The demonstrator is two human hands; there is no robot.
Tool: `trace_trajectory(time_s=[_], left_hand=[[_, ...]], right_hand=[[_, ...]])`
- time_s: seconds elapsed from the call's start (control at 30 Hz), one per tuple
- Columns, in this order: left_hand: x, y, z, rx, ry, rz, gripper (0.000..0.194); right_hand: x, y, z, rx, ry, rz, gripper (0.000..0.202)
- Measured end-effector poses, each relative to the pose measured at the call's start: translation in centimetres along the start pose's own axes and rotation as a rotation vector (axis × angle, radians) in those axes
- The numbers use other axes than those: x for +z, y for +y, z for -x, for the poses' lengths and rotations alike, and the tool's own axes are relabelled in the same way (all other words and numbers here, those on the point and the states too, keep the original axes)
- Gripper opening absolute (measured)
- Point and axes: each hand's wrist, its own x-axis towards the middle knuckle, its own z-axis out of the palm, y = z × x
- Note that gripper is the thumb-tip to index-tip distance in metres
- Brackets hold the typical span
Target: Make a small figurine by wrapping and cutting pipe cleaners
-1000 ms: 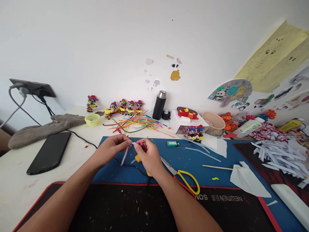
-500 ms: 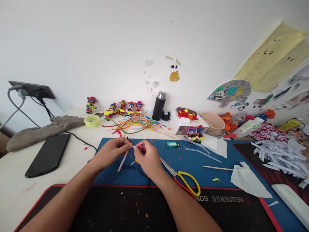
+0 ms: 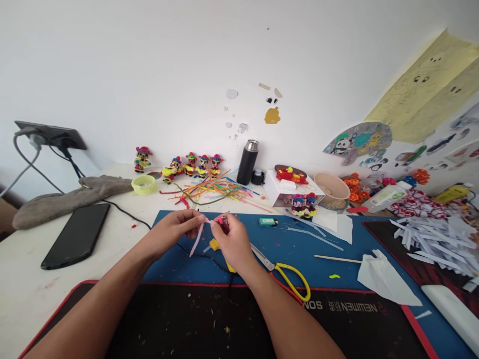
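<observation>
Left hand (image 3: 183, 227): narrow pinch on one end of a pale pink strip (image 3: 195, 243), its tail hanging down over the blue mat (image 3: 239, 271) at centre. Right hand (image 3: 234, 242): thumb and forefinger closed on the strip's other end, a pink piece with metal (image 3: 222, 221) also held within the grasp; the hands nearly touching. Beneath the right hand: a yellow tool (image 3: 214, 244), mostly hidden. Just right: scissors (image 3: 265, 260), handles yellow and red. Containers, far centre: one black flask (image 3: 246, 167), upright, steel top, interior out of sight; small black cup (image 3: 257, 178) just beside it, contents unreadable. Far right: white box (image 3: 274, 185), inside not visible, bearing a red fuzzy figure (image 3: 291, 175) on top; two figurines (image 3: 304, 205) at its near side. Right of the box: peach bowl (image 3: 331, 184), no clear view of its bottom; then a plastic bottle (image 3: 387, 197), tilted, label white, fill indistinct. Far left: yellow ring (image 3: 143, 185), dish or tape roll uncertain. Loose, uncontained: coloured fuzzy stems (image 3: 213, 189), far centre; white paper strips (image 3: 437, 244), heaped at right.
</observation>
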Motion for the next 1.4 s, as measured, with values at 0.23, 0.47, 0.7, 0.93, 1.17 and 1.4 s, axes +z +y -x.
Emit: trace_trajectory(time_s=[0.23,0.47,0.7,0.93,1.17,1.4], left_hand=[[-0.4,-0.2,0.0,-0.007,-0.098,-0.033,0.041],[-0.5,-0.5,-0.1,0.008,0.027,-0.012,0.042],[-0.7,0.2,0.1,0.038,0.09,-0.09,0.048],[-0.9,0.6,0.2,0.04,0.037,-0.206,0.043],[-0.6,0.4,0.2,0.045,-0.042,-0.253,0.037],[-0.6,0.4,0.3,0.123,0.062,-0.35,0.041]], right_hand=[[-0.1,0.0,-0.1,0.007,0.0,-0.026,0.019],[0.1,0.0,0.1,0.022,-0.061,-0.026,0.019],[0.2,0.2,0.3,0.021,-0.149,-0.021,0.026],[-0.3,-0.4,0.0,0.035,-0.097,-0.112,0.029],[-0.1,0.3,0.1,0.053,-0.166,-0.085,0.025],[0.0,0.2,0.0,0.048,-0.154,-0.097,0.021]])
